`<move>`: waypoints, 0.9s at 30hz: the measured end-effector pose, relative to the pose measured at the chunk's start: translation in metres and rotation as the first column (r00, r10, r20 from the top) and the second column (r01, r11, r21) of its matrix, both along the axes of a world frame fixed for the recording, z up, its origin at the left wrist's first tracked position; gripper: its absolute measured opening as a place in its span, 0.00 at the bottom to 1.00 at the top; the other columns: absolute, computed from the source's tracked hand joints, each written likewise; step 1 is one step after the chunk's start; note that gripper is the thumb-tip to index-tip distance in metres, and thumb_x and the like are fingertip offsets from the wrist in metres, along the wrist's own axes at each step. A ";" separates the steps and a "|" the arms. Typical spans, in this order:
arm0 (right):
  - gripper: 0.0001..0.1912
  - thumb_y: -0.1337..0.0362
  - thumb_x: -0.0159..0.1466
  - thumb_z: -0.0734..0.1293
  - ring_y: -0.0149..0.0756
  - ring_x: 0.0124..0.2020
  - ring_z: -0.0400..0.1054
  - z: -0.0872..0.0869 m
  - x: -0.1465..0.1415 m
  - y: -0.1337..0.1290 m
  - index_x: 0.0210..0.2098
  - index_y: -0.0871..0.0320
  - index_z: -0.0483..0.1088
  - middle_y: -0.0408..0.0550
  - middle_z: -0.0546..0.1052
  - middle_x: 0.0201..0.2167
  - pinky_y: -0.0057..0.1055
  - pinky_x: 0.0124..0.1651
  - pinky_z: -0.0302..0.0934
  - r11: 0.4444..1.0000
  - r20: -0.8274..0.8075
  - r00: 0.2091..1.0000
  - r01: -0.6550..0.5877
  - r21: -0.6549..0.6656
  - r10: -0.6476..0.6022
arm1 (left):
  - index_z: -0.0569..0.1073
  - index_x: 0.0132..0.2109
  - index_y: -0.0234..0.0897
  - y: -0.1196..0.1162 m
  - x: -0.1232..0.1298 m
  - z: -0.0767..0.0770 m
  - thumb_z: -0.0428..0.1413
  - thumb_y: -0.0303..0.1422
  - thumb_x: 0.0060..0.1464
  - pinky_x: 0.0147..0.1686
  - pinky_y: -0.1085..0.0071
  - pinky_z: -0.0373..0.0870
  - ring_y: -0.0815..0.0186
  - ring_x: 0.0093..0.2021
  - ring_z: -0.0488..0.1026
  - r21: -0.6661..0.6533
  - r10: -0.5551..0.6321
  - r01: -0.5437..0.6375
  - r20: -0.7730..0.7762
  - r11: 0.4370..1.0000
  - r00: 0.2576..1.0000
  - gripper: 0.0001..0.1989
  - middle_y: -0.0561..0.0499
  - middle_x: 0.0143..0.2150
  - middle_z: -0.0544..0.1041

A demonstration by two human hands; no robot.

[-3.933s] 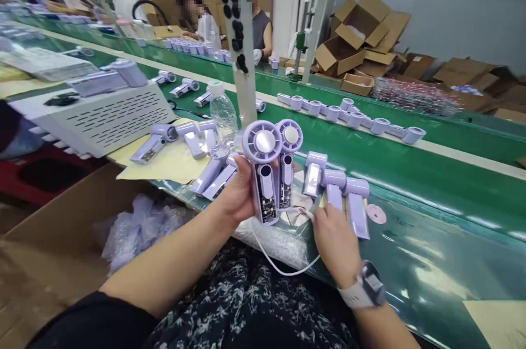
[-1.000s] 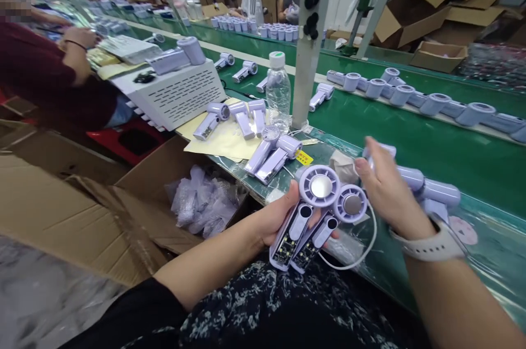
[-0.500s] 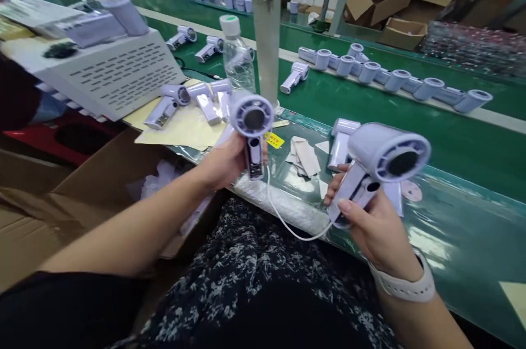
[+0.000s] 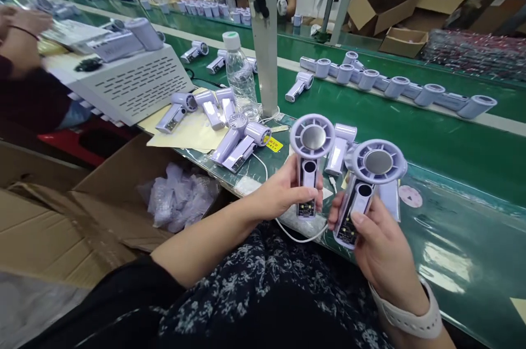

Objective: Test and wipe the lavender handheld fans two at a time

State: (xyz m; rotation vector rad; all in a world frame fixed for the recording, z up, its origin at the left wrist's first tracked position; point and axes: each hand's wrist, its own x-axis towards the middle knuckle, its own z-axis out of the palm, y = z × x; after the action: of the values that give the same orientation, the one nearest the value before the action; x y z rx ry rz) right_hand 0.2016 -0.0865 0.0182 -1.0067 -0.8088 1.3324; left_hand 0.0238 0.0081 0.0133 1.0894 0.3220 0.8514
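My left hand (image 4: 283,190) is wrapped round the handle of a lilac handheld fan (image 4: 313,138), held upright with its round grille facing me. In my right hand (image 4: 380,234) is a second lilac handheld fan (image 4: 378,162), tilted a little. Both handles lack a front cover, so circuit boards and a dark round button show. A white cable (image 4: 302,240) loops below my hands; its plug (image 4: 332,183) lies between the two fans. Behind them another fan (image 4: 339,149) rests on the table.
More fans (image 4: 242,143) lie left, beside a plastic bottle (image 4: 240,72) and a metal post (image 4: 265,36). A white vented box (image 4: 135,86) stands further left. Across the green conveyor (image 4: 452,135) runs a row of fans (image 4: 396,87). Below left is a carton (image 4: 110,173) with plastic bags. People sit nearby.
My left hand has moved right with its fan, close beside the right one. The right-hand fan has turned its grille and open handle towards me. The view has shifted slightly.
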 end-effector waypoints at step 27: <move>0.14 0.51 0.66 0.72 0.32 0.28 0.69 -0.011 -0.007 0.000 0.42 0.54 0.77 0.47 0.77 0.35 0.28 0.29 0.69 0.996 -0.119 0.992 -0.050 -0.074 0.041 | 0.61 0.48 0.40 0.007 -0.005 -0.004 0.66 0.42 0.55 0.31 0.69 0.74 0.69 0.29 0.74 -0.033 -0.014 0.011 -0.072 0.999 0.997 0.23 0.54 0.37 0.72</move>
State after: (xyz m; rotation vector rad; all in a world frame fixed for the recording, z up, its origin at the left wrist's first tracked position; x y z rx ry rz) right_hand 0.1941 -0.0865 0.0069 -0.9647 -0.7003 1.4574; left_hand 0.0193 0.0154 0.0094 1.0925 0.3883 0.7942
